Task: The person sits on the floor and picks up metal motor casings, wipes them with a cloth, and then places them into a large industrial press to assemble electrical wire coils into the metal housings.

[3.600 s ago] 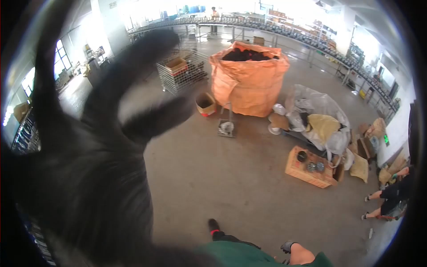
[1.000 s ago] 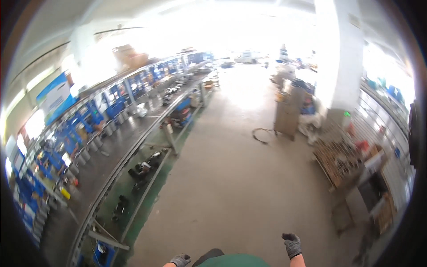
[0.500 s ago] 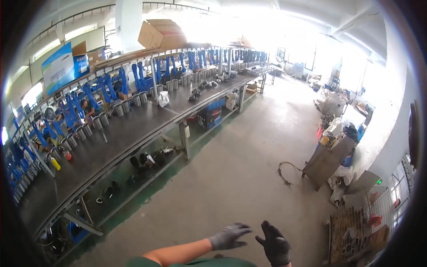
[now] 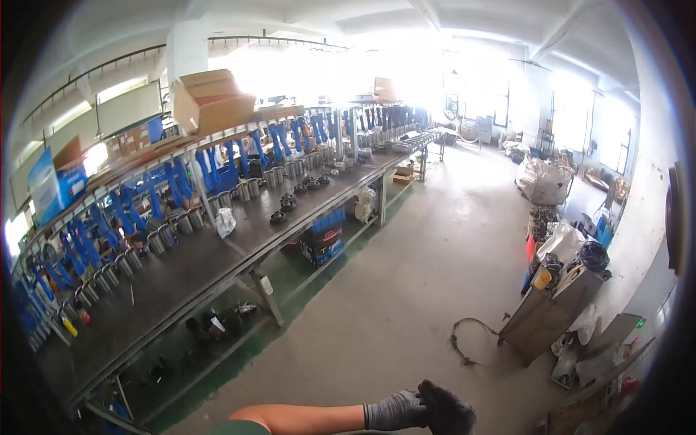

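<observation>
Gray-gloved left hand (image 4: 404,410) meets right hand (image 4: 446,410), each grip unclear; floor (image 4: 391,297) spreads wide beside bench edge (image 4: 250,261).

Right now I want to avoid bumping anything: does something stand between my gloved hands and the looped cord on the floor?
Nothing visible stands between the left hand or right hand and the looped cord; floor lies between. The grey-brown cabinet stands to the cord's right, outside that path.

Bench (image 4: 181,267) left, box (image 4: 217,109) on shelf (image 4: 156,149) above; cabinet (image 4: 544,319) right, cable (image 4: 454,335) on floor (image 4: 384,290) between.
</observation>
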Available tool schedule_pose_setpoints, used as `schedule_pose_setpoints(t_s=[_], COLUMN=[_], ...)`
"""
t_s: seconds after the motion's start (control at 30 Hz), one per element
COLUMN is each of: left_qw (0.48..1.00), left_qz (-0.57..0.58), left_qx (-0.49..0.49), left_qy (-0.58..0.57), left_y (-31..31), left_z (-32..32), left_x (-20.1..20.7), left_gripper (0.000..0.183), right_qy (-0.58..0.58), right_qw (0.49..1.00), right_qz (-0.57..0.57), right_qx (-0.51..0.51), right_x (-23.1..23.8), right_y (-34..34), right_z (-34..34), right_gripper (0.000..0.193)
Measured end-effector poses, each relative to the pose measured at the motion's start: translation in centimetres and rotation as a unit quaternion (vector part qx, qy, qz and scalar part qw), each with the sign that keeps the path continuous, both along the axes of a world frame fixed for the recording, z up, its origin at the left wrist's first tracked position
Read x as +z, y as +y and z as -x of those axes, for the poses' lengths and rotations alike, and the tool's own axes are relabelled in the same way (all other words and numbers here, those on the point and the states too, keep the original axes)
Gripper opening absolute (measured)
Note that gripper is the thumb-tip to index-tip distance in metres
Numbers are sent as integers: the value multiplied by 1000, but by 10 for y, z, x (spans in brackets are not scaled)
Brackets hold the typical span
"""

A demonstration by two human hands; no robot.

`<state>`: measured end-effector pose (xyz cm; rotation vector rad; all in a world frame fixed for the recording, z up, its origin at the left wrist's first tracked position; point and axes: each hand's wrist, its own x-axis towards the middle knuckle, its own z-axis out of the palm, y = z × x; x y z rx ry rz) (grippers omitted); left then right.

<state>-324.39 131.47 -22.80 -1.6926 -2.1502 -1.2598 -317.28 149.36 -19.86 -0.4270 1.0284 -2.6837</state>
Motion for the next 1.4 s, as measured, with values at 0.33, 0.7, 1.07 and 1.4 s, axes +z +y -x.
schedule_pose_setpoints(t_s=[0.33,0.7,1.07,1.4], left_qw=[959,996,985,418], left_qz=[15,-66,110,484], left_qx=[181,52,77,515], left_qy=[-217,-42,-107,-571], left_y=[11,3,73,-257], left_z=[301,708,1110,1194], left_x=[30,10,-82,-262], left_gripper=[36,22,35,52], right_qy=[146,141,48,-48], right_qw=[965,985,973,946], right_qz=[-145,-60,-99,-225], right_qx=[161,-82,-201,-230], right_x=[53,49,-44,-24], right_y=[12,-21,86,167], right_z=[369,702,1062,1374], right_gripper=[59,57,52,30])
